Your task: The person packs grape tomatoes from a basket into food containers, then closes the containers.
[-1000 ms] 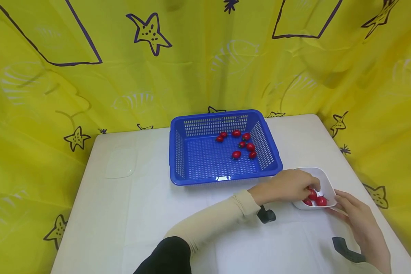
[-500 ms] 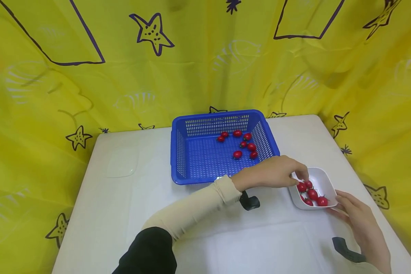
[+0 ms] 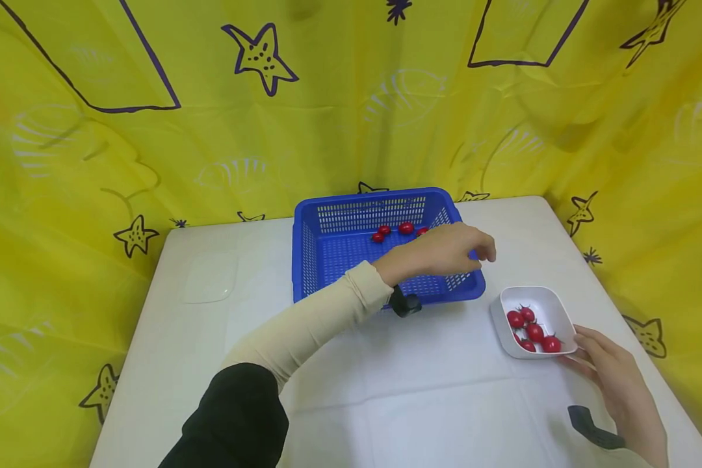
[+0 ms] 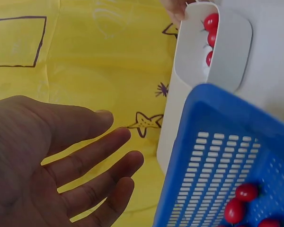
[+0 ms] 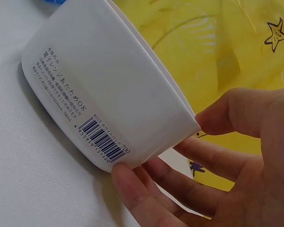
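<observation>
While the left hand (image 3: 447, 250) hangs above the right part of the blue basket (image 3: 342, 257), its fingers are loosely bent and spread, with only a narrow gap between the tips of thumb and forefinger. The right hand (image 3: 617, 377) holds the white container (image 3: 544, 302) by its near right corner, fingertips at the rim and against the side; whether the base sits flat on the cloth cannot be told. Several small red tomatoes (image 3: 535, 332) lie in the container, mostly toward its left and near sides. Other red tomatoes (image 3: 406, 228) lie on the basket's floor, toward the far and right parts, some hidden from the head view by the left hand. The container is just beside the basket's near right corner, apart from it. Printed text (image 5: 66, 92) and a barcode (image 5: 103, 140) mark the container's outer wall. White cloth (image 3: 398, 416) covers the table, and a clear flat piece (image 3: 209, 279) lies at the far left. Behind hangs a yellow curtain (image 3: 339, 130) with starfish drawings (image 3: 260, 58).
</observation>
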`<action>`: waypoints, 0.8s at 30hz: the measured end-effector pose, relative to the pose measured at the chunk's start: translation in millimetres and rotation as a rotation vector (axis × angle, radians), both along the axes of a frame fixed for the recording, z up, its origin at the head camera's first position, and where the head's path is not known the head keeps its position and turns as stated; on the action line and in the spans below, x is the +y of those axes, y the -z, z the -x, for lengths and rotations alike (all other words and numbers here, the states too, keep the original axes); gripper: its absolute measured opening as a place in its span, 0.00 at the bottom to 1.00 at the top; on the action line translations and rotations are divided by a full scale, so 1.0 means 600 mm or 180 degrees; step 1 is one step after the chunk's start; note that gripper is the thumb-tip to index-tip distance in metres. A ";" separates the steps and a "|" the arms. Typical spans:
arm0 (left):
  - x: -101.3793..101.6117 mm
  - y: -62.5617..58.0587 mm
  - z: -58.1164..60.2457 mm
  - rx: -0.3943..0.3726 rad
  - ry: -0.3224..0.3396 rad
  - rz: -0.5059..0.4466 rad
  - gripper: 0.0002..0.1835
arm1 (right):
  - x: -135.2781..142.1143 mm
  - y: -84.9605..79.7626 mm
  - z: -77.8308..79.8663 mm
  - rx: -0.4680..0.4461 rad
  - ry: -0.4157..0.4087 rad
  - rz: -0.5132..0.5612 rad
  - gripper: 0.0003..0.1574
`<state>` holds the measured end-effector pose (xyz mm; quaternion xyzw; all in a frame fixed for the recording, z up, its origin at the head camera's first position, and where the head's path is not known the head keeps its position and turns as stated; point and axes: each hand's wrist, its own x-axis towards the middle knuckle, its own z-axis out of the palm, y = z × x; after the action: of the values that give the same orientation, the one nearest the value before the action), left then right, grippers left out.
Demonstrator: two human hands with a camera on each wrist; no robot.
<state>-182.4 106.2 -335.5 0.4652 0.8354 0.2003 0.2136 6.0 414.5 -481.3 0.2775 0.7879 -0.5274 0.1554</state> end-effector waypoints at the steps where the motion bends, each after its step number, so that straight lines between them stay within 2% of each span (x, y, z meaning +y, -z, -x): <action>1: -0.002 -0.002 0.005 0.0015 -0.0016 0.0002 0.16 | 0.000 0.000 0.000 -0.0007 -0.0004 -0.0001 0.51; 5: -0.009 -0.004 0.029 0.0024 -0.0116 -0.0001 0.16 | -0.002 -0.004 0.002 -0.0097 -0.0021 -0.0076 0.50; 9: -0.018 0.006 0.057 0.0035 -0.0210 -0.0035 0.15 | -0.006 -0.009 0.004 -0.0224 -0.0046 -0.0097 0.49; 16: -0.033 0.045 0.097 0.0025 -0.0486 -0.0032 0.18 | -0.005 -0.008 0.002 -0.0225 -0.0077 0.0027 0.51; 24: -0.039 0.088 0.125 0.0045 -0.0520 0.0017 0.21 | -0.006 -0.006 0.006 -0.0222 0.0031 0.0019 0.50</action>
<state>-257.4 82.5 -388.0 0.3963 0.8726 0.2115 0.1919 2.3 411.1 -477.9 0.2991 0.7790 -0.5205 0.1810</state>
